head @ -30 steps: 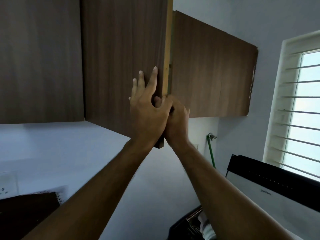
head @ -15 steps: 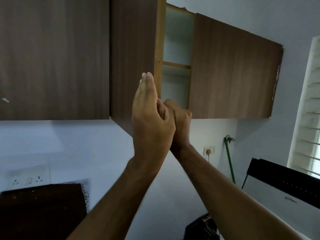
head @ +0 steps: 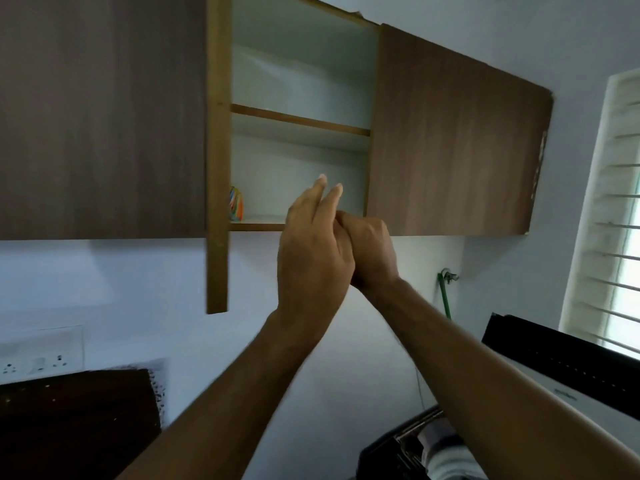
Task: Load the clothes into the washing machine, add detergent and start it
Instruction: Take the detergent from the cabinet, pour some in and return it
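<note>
Both hands are hanging before the open cupboard [head: 301, 81] — left hand [head: 313, 251] nearer, fingers straight, right hand [head: 372, 251] clenched. A colourful packet [head: 236, 204], perhaps detergent, is sitting up-left on the lower shelf [head: 258, 221].

Both arms raised toward 12 o'clock, wrists close. Left hand [head: 311, 258] fingers straight, pointing up. Right hand [head: 372, 251] curled loosely, touching left at 3 o'clock side.

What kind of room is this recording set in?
Probably a home laundry or utility corner: a washing machine with its lid raised, a wall tap with a green hose, and an open wall cupboard overhead.
</note>
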`<action>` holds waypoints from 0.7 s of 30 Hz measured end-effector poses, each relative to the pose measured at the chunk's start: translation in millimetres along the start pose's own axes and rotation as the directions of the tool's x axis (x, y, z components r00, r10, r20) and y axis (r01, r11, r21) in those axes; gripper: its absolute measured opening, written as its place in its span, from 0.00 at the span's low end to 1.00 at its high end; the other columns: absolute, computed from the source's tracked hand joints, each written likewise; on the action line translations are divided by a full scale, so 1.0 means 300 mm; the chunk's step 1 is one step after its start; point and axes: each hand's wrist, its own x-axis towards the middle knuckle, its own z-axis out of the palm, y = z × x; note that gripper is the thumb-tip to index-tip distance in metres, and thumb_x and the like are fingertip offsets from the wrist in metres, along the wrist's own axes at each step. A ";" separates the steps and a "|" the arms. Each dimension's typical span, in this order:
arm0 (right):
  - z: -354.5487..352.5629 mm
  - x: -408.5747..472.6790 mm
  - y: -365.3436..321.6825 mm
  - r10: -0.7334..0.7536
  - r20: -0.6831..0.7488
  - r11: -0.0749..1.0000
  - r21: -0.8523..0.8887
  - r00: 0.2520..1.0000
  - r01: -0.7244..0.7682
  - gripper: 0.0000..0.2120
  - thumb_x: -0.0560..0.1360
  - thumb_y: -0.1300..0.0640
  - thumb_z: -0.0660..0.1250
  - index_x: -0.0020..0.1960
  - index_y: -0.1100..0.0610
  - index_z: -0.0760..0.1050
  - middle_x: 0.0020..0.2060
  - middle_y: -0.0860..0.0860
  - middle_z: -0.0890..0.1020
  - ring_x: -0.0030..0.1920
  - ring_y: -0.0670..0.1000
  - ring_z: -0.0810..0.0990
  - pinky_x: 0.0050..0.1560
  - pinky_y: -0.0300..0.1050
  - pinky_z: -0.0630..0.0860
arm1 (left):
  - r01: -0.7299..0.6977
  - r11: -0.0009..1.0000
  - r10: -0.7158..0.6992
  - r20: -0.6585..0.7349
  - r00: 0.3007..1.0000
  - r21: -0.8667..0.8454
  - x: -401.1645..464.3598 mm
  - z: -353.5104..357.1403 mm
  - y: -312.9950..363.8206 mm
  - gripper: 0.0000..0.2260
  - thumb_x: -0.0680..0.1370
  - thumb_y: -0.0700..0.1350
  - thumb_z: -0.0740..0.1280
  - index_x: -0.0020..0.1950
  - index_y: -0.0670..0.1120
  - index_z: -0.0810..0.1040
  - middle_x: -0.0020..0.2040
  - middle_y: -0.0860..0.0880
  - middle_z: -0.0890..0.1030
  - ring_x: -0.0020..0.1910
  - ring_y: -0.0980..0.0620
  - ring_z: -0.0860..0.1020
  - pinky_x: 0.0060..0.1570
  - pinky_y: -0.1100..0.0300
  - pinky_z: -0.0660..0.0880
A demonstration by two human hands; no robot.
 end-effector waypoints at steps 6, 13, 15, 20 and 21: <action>0.026 0.088 0.138 0.110 0.075 0.989 -0.112 0.991 -0.101 0.12 0.79 0.56 0.65 0.39 0.60 0.77 0.30 0.51 0.78 0.32 0.52 0.78 0.40 0.53 0.81 | 0.268 0.962 -0.255 0.177 0.951 -0.057 0.031 0.142 -0.098 0.18 0.82 0.51 0.63 0.69 0.46 0.76 0.71 0.46 0.74 0.71 0.49 0.70 0.67 0.60 0.65; 0.136 0.188 0.294 0.153 0.111 0.986 -0.088 0.982 -0.143 0.19 0.81 0.50 0.61 0.34 0.58 0.74 0.26 0.48 0.72 0.29 0.50 0.74 0.35 0.47 0.77 | 0.266 0.964 -0.258 0.169 0.951 -0.026 0.120 0.312 -0.267 0.16 0.81 0.49 0.64 0.67 0.45 0.76 0.69 0.47 0.76 0.69 0.50 0.72 0.63 0.63 0.65; 0.185 0.220 0.349 0.144 0.096 0.988 -0.073 0.985 -0.137 0.20 0.81 0.51 0.61 0.32 0.57 0.72 0.25 0.48 0.70 0.27 0.48 0.71 0.32 0.43 0.72 | 0.298 0.954 -0.294 0.152 0.944 -0.009 0.140 0.369 -0.330 0.15 0.81 0.48 0.64 0.67 0.46 0.76 0.68 0.48 0.76 0.70 0.50 0.71 0.63 0.62 0.65; 0.305 0.314 0.468 0.122 0.124 0.991 -0.070 0.985 -0.114 0.20 0.80 0.51 0.60 0.33 0.60 0.73 0.29 0.51 0.72 0.29 0.49 0.72 0.33 0.45 0.72 | 0.354 0.935 -0.355 0.097 0.930 0.028 0.186 0.473 -0.468 0.16 0.80 0.44 0.66 0.67 0.47 0.75 0.67 0.48 0.75 0.69 0.49 0.71 0.63 0.60 0.68; 0.333 0.336 0.494 0.120 0.124 0.992 -0.058 0.985 -0.114 0.20 0.80 0.51 0.60 0.33 0.60 0.72 0.30 0.51 0.72 0.29 0.49 0.71 0.33 0.45 0.71 | 0.364 0.931 -0.366 0.087 0.926 0.038 0.199 0.490 -0.493 0.16 0.79 0.44 0.66 0.67 0.47 0.75 0.67 0.48 0.75 0.69 0.49 0.71 0.63 0.59 0.68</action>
